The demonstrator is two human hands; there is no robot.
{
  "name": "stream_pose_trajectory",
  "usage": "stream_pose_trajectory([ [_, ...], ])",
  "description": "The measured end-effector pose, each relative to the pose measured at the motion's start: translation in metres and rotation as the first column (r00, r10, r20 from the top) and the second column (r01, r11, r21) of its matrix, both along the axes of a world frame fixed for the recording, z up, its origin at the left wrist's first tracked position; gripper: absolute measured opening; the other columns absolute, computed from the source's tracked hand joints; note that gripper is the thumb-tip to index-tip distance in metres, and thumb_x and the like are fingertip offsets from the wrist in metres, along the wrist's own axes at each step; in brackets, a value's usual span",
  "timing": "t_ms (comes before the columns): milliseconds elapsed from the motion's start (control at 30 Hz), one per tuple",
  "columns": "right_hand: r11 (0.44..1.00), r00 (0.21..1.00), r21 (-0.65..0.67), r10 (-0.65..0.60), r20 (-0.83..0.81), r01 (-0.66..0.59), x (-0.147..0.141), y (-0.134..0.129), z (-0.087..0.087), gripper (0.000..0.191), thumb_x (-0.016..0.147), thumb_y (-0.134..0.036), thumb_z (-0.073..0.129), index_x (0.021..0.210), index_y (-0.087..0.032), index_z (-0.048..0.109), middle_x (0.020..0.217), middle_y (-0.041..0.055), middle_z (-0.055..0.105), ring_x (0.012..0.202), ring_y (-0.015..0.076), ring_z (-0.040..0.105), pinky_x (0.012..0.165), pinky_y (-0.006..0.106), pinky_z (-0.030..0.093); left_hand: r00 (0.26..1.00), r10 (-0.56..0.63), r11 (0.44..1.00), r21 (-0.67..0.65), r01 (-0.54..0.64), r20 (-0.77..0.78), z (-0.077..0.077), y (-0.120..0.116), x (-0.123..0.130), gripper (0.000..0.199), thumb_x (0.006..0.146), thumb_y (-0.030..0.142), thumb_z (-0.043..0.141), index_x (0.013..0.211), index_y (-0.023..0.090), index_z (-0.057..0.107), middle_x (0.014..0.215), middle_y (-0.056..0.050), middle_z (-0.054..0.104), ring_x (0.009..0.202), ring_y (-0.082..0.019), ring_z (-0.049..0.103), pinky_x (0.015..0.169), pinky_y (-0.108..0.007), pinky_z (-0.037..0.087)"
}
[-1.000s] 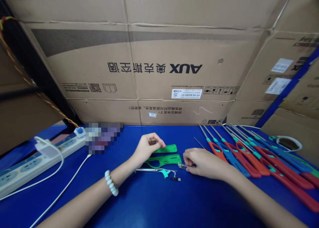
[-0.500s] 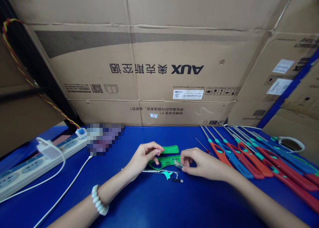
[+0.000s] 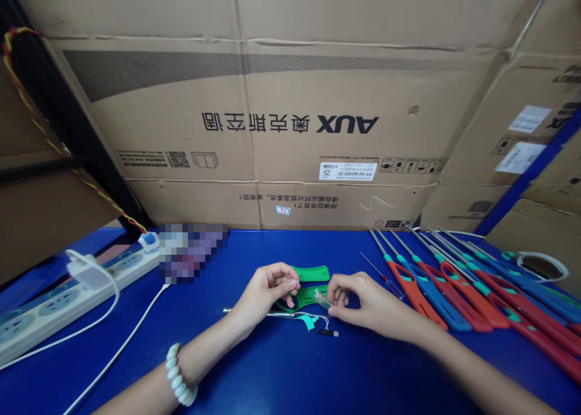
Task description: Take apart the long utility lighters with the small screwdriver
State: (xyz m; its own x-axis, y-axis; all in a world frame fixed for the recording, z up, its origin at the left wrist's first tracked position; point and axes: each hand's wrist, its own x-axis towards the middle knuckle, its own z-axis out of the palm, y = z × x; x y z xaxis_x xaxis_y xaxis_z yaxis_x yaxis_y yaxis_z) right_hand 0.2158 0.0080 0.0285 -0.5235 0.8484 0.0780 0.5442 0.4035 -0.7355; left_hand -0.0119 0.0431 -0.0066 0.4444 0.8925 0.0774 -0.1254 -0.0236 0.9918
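Right hand (image 3: 347,297) pinched small, translucent plastic cylinder (image 3: 324,300); left hand (image 3: 273,289) curled, grip couldn't be told, near long, smooth green plastic shells (image 3: 315,274).

Casing halves (image 3: 314,274) central, lighters (image 3: 477,308) right, cardboard (image 3: 281,94) behind

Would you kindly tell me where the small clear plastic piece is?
In the head view, just right of centre, the small clear plastic piece is held in the right hand, near the looped green plastic shell.
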Motion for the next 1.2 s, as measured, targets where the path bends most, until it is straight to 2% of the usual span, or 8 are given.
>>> stream_pose_trajectory([
  [233, 1.000, 0.999, 0.003, -0.002, -0.047, 0.003, -0.002, 0.002, -0.001, 0.006, 0.082, -0.022, 0.061, 0.081, -0.018, 0.058, 0.075, 0.0002, 0.062, 0.068, 0.0131, 0.058, 0.067, 0.026, 0.047, 0.997, -0.036, 0.998, -0.049, 0.039, 0.073, 0.007, -0.006, 0.002, 0.031, 0.071, 0.039, 0.078, 0.077, 0.012, 0.063, 0.063, -0.001, 0.060, 0.057, -0.011, 0.056, 0.052, -0.021, 0.049],
  [533, 0.999, 0.998, 0.038, -0.026, -0.050, 0.028, -0.004, 0.001, 0.000, 0.007, 0.082, -0.022, 0.062, 0.080, -0.018, 0.056, 0.073, -0.0012, 0.060, 0.066, 0.0124, 0.055, 0.064, 0.024, 0.045, 0.994, 0.077, 0.995, -0.069, -0.071, 0.078, 0.008, -0.011, 0.003, 0.028, 0.069, 0.036, 0.079, 0.074, 0.011, 0.067, 0.066, -0.003, 0.065, 0.056, -0.011, 0.058, 0.055, -0.022, 0.048],
  [667, 0.998, 0.996, 0.049, -0.037, -0.077, 0.041, -0.006, 0.002, -0.001, 0.006, 0.083, -0.022, 0.062, 0.082, -0.018, 0.058, 0.073, -0.0009, 0.061, 0.066, 0.0125, 0.055, 0.064, 0.024, 0.045, 0.996, 0.080, 0.995, -0.070, -0.077, 0.042, 0.006, -0.010, 0.003, 0.032, 0.068, 0.039, 0.080, 0.079, 0.011, 0.068, 0.067, -0.004, 0.065, 0.056, -0.012, 0.058, 0.055, -0.024, 0.048],
  [867, 0.993, 0.989, 0.096, -0.052, -0.138, 0.066, -0.006, 0.004, -0.009, 0.015, 0.084, -0.024, 0.063, 0.099, -0.019, 0.067, 0.079, 0.0014, 0.066, 0.068, 0.0142, 0.058, 0.066, 0.026, 0.047, 0.998, 0.066, 0.997, -0.035, -0.066, 0.008, 0.001, -0.008, 0.004, 0.038, 0.068, 0.046, 0.078, 0.080, 0.012, 0.065, 0.066, -0.001, 0.061, 0.052, -0.011, 0.057, 0.052, -0.023, 0.045],
  [1033, 0.989, 0.988, 0.129, -0.056, -0.145, 0.075, -0.005, 0.005, -0.011, 0.010, 0.085, -0.023, 0.064, 0.093, -0.019, 0.067, 0.081, 0.0017, 0.067, 0.069, 0.0148, 0.058, 0.065, 0.026, 0.046, 0.997, 0.071, 0.997, 0.004, -0.071, 0.005, 0.001, -0.009, 0.006, 0.039, 0.072, 0.050, 0.074, 0.077, 0.014, 0.058, 0.066, 0.002, 0.056, 0.049, -0.009, 0.054, 0.050, -0.022, 0.044],
  [1200, 0.982, 0.993, 0.177, -0.040, -0.110, 0.059, -0.006, 0.001, -0.009, 0.004, 0.085, -0.020, 0.062, 0.089, -0.019, 0.061, 0.080, -0.0003, 0.062, 0.068, 0.0132, 0.055, 0.063, 0.023, 0.044, 0.998, 0.058, 0.998, 0.030, -0.058, -0.010, 0.002, -0.011, 0.006, 0.037, 0.072, 0.048, 0.074, 0.076, 0.014, 0.059, 0.064, 0.000, 0.059, 0.052, -0.011, 0.056, 0.052, -0.023, 0.046],
])
